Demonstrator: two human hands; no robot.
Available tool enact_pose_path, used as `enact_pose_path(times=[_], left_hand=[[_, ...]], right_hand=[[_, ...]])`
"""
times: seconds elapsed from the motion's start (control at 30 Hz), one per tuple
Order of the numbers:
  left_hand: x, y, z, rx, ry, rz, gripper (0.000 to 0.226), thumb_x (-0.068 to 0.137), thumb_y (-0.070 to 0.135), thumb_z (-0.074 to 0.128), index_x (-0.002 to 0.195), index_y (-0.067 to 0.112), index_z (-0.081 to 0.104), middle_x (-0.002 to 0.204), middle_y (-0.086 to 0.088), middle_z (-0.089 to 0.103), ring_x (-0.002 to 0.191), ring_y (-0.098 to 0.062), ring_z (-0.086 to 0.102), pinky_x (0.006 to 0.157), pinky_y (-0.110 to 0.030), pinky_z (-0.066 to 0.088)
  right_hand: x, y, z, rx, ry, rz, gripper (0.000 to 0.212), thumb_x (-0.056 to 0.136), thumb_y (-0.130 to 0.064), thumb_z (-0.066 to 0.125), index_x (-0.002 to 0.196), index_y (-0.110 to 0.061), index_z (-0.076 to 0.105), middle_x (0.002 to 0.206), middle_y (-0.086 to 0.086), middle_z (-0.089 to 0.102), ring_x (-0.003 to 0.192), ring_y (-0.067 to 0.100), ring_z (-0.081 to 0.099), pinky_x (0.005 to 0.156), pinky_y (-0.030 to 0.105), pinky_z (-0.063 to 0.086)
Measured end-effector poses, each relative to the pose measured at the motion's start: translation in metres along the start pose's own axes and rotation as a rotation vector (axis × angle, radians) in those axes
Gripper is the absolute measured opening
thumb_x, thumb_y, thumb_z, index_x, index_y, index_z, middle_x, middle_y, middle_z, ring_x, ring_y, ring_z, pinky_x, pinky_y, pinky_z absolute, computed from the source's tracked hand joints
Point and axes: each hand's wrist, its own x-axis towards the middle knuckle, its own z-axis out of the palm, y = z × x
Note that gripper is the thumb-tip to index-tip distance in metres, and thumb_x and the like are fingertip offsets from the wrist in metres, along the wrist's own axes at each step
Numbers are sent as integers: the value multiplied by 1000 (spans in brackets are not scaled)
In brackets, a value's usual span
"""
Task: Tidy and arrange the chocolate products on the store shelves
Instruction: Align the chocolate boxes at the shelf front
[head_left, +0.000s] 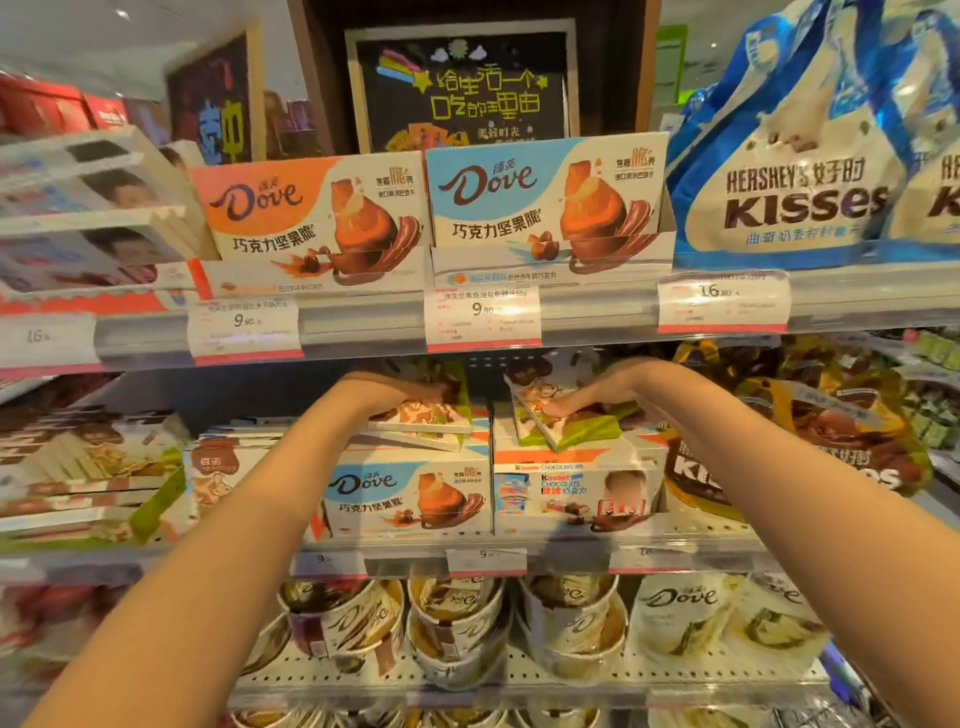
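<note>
Both my arms reach into the middle shelf. My left hand (400, 392) lies on a stack of flat white-and-green chocolate boxes (415, 428) on top of a blue Dove display box (410, 493). My right hand (597, 397) grips a similar flat chocolate box (566, 426), tilted, above the Kinder chocolate box (576, 499). The fingers of both hands are partly hidden under the upper shelf's edge.
The upper shelf holds an orange Dove box (311, 218), a blue Dove box (545, 202) and Hershey's Kisses bags (800, 171). Brown Kisses bags (841, 426) sit right of my right arm. Flat boxes (88, 467) are stacked at left. Dove cups (457, 623) fill the lower shelf.
</note>
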Motion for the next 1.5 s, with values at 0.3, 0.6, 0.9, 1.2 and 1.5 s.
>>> enact_pose_path(times=[0.3, 0.6, 0.9, 1.2, 1.5], left_hand=[[-18, -33, -21, -673, 18, -31, 11, 93, 11, 52, 86, 9, 59, 59, -6, 68, 55, -17, 66, 67, -35, 53], [-21, -92, -77, -696, 26, 48, 14, 92, 13, 55, 83, 3, 59, 56, -6, 68, 48, -13, 65, 46, -22, 52], [-19, -179, -181, -643, -6, 140, 12, 92, 15, 55, 85, 6, 61, 64, -5, 71, 55, -14, 68, 53, -24, 55], [-39, -265, -262, -592, -124, 305, 16, 90, -4, 50, 103, 4, 55, 58, 1, 68, 47, -6, 62, 41, -17, 47], [-26, -325, -314, -561, -102, 256, 51, 56, 28, 87, 98, 10, 63, 90, -15, 72, 73, -26, 70, 58, -34, 59]], right_hand=[[17, 18, -2, 335, 44, -66, 54, 82, -32, 66, 127, -8, 52, 119, 11, 59, 105, 24, 56, 79, 32, 47], [-22, -36, 50, 708, 44, -219, 13, 96, -11, 45, 90, -9, 56, 68, 7, 67, 54, 17, 65, 34, 20, 46], [-45, -139, 158, 769, 22, -260, 11, 95, -11, 47, 97, -6, 57, 81, 10, 65, 74, 19, 62, 63, 31, 53], [-44, -228, 243, 656, 21, -438, 19, 90, -14, 57, 109, -10, 53, 85, 7, 66, 75, 16, 63, 65, 28, 54], [-27, -293, 300, 91, 107, -721, 30, 92, -14, 53, 121, -8, 51, 119, 9, 58, 108, 23, 55, 93, 36, 44]])
